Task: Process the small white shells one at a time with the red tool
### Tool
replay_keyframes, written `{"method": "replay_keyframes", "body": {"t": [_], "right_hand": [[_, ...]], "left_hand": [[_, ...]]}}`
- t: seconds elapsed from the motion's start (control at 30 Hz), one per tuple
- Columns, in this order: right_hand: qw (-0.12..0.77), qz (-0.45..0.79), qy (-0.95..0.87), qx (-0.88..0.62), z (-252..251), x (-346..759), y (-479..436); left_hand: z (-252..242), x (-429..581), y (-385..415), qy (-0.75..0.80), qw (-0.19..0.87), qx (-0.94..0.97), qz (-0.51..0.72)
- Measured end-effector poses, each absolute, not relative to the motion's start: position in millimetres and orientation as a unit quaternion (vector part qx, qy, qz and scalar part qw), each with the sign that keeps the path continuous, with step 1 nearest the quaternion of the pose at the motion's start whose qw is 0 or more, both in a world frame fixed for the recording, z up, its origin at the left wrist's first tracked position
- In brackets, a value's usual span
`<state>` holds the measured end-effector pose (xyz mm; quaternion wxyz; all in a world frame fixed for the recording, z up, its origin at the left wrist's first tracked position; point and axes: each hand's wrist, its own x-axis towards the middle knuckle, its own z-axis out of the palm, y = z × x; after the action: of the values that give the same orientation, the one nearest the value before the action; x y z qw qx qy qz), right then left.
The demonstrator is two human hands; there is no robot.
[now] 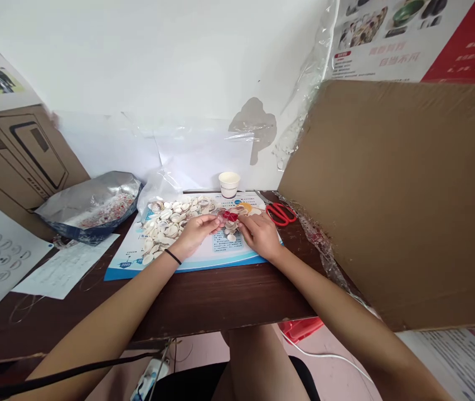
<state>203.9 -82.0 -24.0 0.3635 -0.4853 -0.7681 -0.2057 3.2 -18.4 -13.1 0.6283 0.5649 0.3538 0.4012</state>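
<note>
My left hand (195, 233) and my right hand (259, 234) meet over a blue-and-white printed sheet (204, 257) on the dark wooden table (221, 301). Both pinch a small red piece (229, 216) between their fingertips, with a few shells just under it. A black band circles my left wrist. A pile of pale seashells (168, 223) lies on the sheet just left of my left hand.
A white paper cup (229, 184) stands behind the shells. Red scissors (280, 213) lie right of my right hand. A silver bag of pink-and-white beads (95, 203) sits at left, a large cardboard panel (396, 195) leans at right, and paper sheets (64, 267) lie at left.
</note>
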Motion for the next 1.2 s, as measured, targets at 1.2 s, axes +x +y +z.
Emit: {"method": "replay_keyframes", "body": {"t": [1.2], "right_hand": [[0.419,-0.05,-0.714,-0.558,-27.7,208.6,-78.3]], "left_hand": [[-14.1,4.3,-19.4,0.388,0.535,0.623,0.417]]}}
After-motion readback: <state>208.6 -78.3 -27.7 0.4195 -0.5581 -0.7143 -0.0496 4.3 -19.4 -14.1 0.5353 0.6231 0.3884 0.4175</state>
